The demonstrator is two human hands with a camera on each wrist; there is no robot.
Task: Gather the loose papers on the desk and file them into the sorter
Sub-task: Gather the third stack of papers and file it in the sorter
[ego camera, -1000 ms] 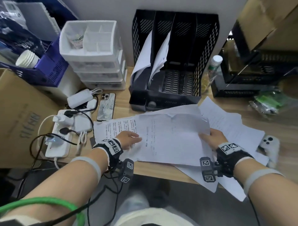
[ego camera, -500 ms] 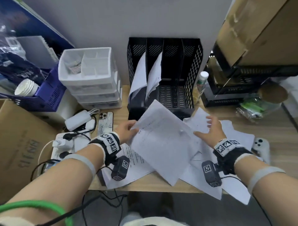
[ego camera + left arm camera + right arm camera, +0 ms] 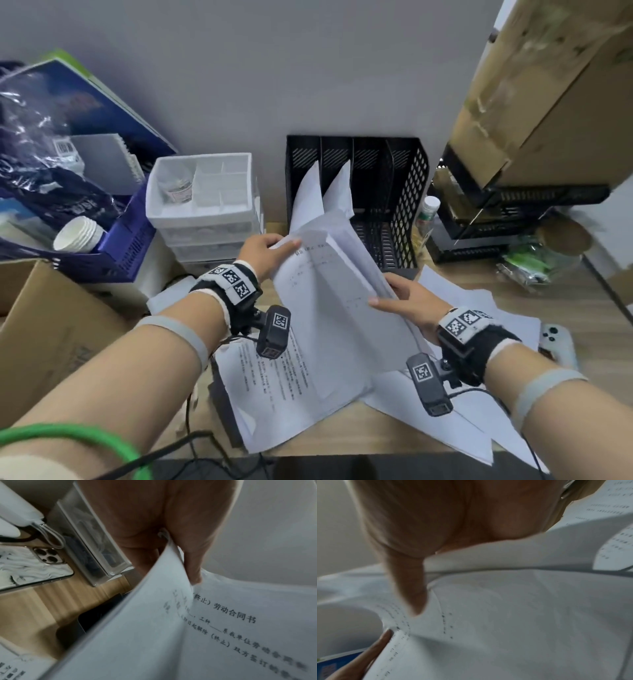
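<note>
Left hand [image 3: 262,248] pinches top corner of lifted paper stack [image 3: 329,308]; right hand [image 3: 407,301] grips its right edge, thumb on top. Stack tilted above desk [image 3: 342,435], just before black sorter [image 3: 404,192]. Sorter's two left slots each hold white sheet [image 3: 308,195]; right slots show bare mesh. More loose papers [image 3: 479,308] lie on desk. White drawer organiser [image 3: 205,212] top tray holds small jar. Blue basket [image 3: 126,250] holds paper cups [image 3: 78,234].

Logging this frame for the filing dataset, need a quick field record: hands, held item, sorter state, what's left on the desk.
left hand: pinches top corner of held sheets
right hand: grips right edge of held sheets
held sheets: lifted, tilted toward sorter
sorter: black; paper in two left slots, right slots look empty
desk papers: several still loose on desk
</note>
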